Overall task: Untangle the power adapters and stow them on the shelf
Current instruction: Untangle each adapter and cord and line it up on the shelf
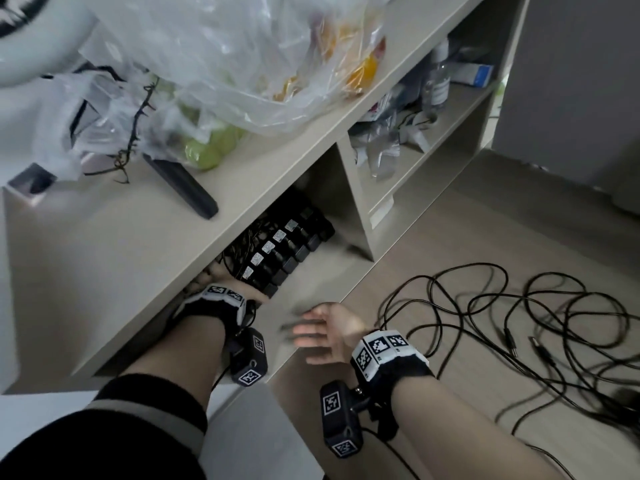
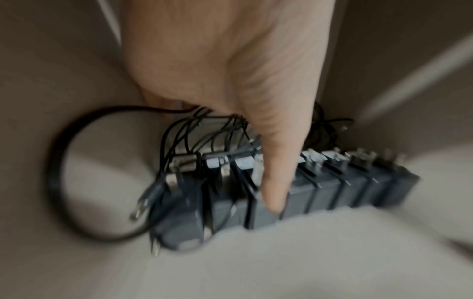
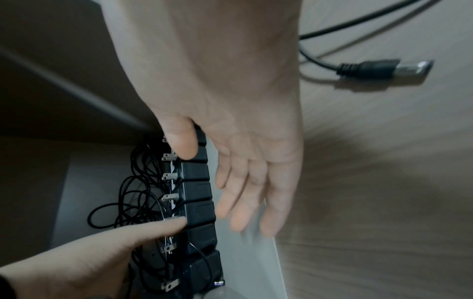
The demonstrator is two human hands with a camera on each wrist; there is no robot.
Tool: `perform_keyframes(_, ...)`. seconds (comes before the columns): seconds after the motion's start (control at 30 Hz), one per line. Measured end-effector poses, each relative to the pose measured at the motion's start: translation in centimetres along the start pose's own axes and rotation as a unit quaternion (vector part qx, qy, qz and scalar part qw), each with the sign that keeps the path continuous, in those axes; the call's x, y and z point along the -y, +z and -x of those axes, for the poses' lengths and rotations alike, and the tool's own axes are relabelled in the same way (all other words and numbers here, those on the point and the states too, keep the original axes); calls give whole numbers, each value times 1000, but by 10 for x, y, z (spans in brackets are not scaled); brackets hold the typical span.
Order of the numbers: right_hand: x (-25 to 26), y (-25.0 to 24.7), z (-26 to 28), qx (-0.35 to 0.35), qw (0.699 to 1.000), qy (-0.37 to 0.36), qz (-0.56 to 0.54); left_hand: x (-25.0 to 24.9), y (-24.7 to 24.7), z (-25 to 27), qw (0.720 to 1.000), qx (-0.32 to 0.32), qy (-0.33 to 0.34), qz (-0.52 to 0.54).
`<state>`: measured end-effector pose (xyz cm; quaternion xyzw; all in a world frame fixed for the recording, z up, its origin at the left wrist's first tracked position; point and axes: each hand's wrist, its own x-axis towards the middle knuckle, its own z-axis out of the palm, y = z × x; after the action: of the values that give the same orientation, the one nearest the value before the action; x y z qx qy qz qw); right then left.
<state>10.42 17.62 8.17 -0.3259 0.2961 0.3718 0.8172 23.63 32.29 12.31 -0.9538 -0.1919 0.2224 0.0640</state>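
Observation:
Several black power adapters (image 1: 287, 251) (image 2: 332, 192) (image 3: 197, 194) stand in a tight row in the shelf's lower compartment (image 1: 322, 271), prongs toward the back. Their thin cords (image 3: 133, 194) pile up behind them. My left hand (image 1: 239, 284) (image 2: 256, 131) (image 3: 143, 232) reaches inside. Its thumb (image 2: 274, 194) lies across one adapter and its curled fingers, mostly hidden, gather the cords (image 2: 204, 121). A thick cable (image 2: 58, 161) with a plug loops at the row's near end. My right hand (image 1: 318, 330) (image 3: 243, 182) hovers empty, fingers straight, at the shelf's front edge.
Loose black cables (image 1: 519, 323) with a USB plug (image 3: 379, 68) sprawl on the wooden floor to the right. The shelf top carries plastic bags (image 1: 242, 64), green fruit (image 1: 207, 150) and a dark remote (image 1: 183, 185). The right compartment holds a bottle (image 1: 438, 81) and clutter.

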Motion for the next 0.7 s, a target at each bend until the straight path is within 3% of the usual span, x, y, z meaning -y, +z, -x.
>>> perform_keyframes(0.03,-1,-2,2,-10,1000,-3,-2,-1,5,0,999,-20,-21,-19)
perform_keyframes(0.17,-5,-7,8,-39,999,-12,-3,0,26,13,996,-81,26,19)
perform_keyframes(0.4,-13,-23,14,-69,997,-19,-1,1,27,11,995,-90,28,37)
perform_keyframes(0.7,-11,-25,16,-82,996,-31,-16,-4,26,18,1000,15,19,18)
